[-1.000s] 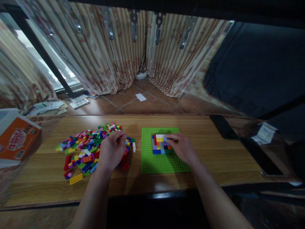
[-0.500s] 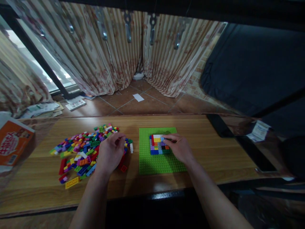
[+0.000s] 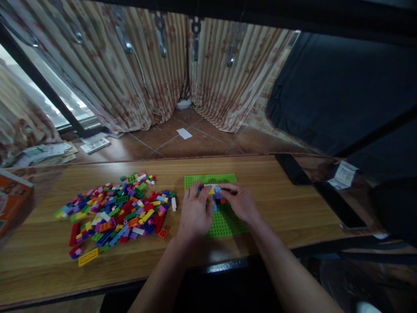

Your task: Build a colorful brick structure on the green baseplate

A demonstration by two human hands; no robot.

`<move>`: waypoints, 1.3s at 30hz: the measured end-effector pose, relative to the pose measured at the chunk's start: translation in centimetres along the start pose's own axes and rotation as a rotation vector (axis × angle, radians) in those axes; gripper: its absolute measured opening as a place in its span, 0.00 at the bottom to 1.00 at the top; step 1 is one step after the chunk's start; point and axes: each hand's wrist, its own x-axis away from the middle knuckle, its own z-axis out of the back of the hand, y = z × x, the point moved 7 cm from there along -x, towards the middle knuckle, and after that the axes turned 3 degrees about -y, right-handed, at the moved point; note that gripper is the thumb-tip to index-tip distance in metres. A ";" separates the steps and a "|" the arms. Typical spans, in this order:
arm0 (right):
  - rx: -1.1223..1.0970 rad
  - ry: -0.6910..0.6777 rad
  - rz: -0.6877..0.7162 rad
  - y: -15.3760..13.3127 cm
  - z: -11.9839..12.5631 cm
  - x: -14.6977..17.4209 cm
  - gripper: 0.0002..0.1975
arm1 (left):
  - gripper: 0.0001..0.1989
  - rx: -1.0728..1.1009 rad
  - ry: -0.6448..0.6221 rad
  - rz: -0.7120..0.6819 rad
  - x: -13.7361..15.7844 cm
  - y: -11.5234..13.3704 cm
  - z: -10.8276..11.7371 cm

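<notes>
On a green studded baseplate (image 3: 224, 228) sits a low block of coloured toy bricks (image 3: 219, 201), with white, yellow, light blue, red and dark pieces showing. My left hand (image 3: 196, 213) covers its left side, fingers curled over the far edge and thumb at the near side, hiding much of it. From the right, my right hand (image 3: 241, 202) reaches in, its fingers closed on the block's right side near a light blue brick (image 3: 217, 190). Any small loose brick between the fingertips is too hidden to make out.
A wide heap of loose bricks (image 3: 124, 211) lies left of the baseplate, a white brick (image 3: 173, 204) at its right edge. Two dark phone-like slabs (image 3: 293, 169) lie on the wooden table (image 3: 276, 208) at right. An orange box (image 3: 13, 198) stands far left.
My left hand has moved right from over the brick heap to the block on the baseplate. My right hand stays at the block's right side. The view has shifted slightly right.
</notes>
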 end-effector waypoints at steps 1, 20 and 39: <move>-0.008 -0.001 0.004 0.0 0.0 0.0 0.10 | 0.19 0.003 0.010 0.009 -0.3 0.1 -0.3; -0.033 0.054 -0.014 -0.1 -0.3 0.1 0.09 | 0.15 0.010 0.155 0.020 -2.0 0.2 -1.6; -0.160 0.024 -0.061 0.6 1.4 -0.2 0.10 | 0.10 -0.163 0.129 -0.006 -2.2 1.2 -1.1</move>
